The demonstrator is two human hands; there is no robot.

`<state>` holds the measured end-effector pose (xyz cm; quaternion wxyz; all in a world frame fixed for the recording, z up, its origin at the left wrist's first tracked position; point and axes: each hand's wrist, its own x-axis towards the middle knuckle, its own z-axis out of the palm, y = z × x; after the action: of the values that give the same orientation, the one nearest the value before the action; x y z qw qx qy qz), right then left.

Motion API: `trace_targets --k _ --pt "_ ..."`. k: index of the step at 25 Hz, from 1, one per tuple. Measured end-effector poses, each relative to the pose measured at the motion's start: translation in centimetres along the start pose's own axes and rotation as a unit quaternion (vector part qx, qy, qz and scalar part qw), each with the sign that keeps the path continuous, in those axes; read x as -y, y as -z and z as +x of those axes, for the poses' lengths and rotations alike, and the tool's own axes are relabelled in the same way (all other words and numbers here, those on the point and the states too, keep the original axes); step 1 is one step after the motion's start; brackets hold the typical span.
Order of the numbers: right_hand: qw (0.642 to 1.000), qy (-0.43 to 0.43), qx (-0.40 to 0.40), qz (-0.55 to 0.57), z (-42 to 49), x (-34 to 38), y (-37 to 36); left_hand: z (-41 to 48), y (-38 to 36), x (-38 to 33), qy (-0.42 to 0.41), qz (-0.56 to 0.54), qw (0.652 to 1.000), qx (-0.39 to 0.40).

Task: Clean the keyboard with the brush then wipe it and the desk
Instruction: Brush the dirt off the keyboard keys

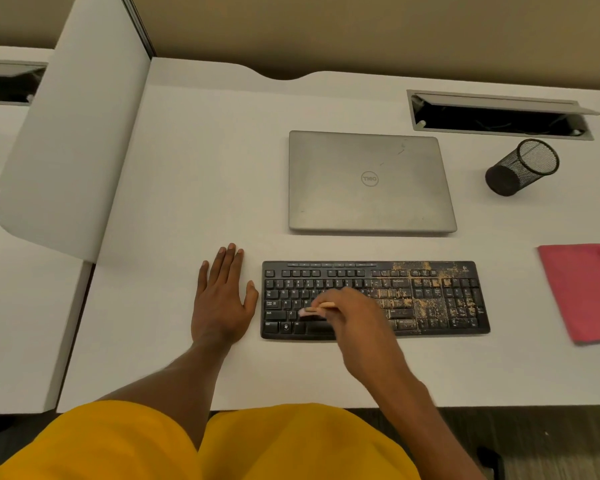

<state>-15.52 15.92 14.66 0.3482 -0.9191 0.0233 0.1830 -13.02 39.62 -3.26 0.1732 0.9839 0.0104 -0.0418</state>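
Note:
A black keyboard (430, 299) lies on the white desk (194, 168), its right half covered in brown dust while the left keys look clean. My right hand (354, 313) grips a small brush (314, 309) with a wooden handle, and the brush tip is down on the keyboard's left letter keys. My left hand (220, 296) rests flat on the desk just left of the keyboard, fingers straight. A folded red cloth (582, 292) lies on the desk to the keyboard's right.
A closed grey laptop (369, 181) sits behind the keyboard. A black mesh pen cup (522, 168) stands at the back right, near an open cable hatch (499, 116). A white divider panel (73, 133) borders the desk on the left.

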Motion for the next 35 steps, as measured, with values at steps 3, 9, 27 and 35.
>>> trace_targets --k 3,9,27,35 --pt "0.997 0.03 0.048 -0.052 0.2 -0.2 -1.7 0.0 0.1 0.0 0.001 0.0 1.0 -0.001" --pt "0.995 -0.075 -0.056 -0.025 -1.5 -5.8 1.2 0.0 0.0 0.0 0.002 -0.002 1.0 0.006" --pt "0.971 -0.066 -0.193 0.124 -7.7 -10.8 -1.6 0.0 0.0 0.1 0.002 0.0 1.0 0.0" --pt "0.972 -0.029 -0.178 0.148 -7.8 -8.7 -2.3 -0.1 0.1 0.1 0.0 0.002 1.0 0.002"
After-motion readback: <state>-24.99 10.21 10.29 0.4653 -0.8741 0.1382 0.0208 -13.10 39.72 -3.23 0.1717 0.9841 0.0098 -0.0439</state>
